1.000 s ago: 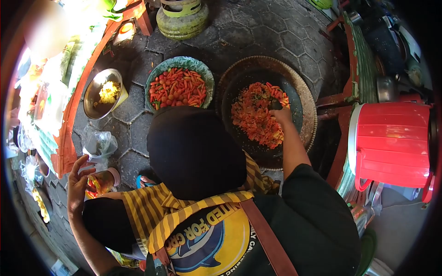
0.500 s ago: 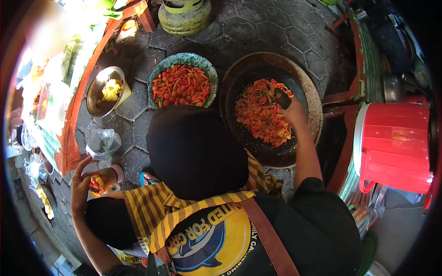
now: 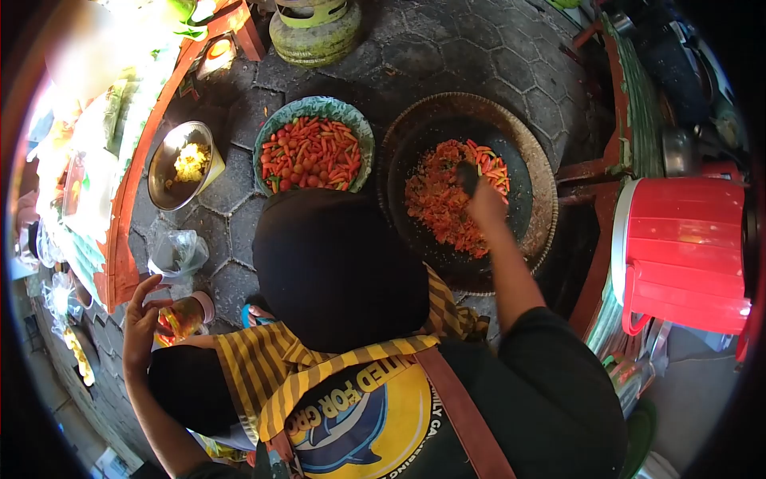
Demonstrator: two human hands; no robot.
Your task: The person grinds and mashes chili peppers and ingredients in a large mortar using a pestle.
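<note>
My right hand (image 3: pixel 487 206) is closed around a dark pestle (image 3: pixel 467 177), whose end rests in crushed red chili (image 3: pixel 440 195) in a wide dark mortar (image 3: pixel 517 215). Whole chilies (image 3: pixel 488 166) lie at the upper right of the mash. A woven rim (image 3: pixel 545 172) surrounds the mortar. My left hand (image 3: pixel 142 323) is raised at the left, fingers apart and curved, holding nothing. Close beside it lies a jar (image 3: pixel 185 316) with red and yellow contents. A green bowl (image 3: pixel 362 136) of red chilies and small tomatoes sits left of the mortar.
A metal bowl (image 3: pixel 165 164) with yellow pieces and a plastic bag (image 3: pixel 177 252) are at the left. Beyond stands a green gas cylinder (image 3: pixel 315 40). Wooden benches flank both sides, and a red cooler (image 3: pixel 686 255) is at the right.
My right hand and the pestle have moved left and slightly down across the mortar, uncovering more whole chilies. My left hand has stayed nearly in place.
</note>
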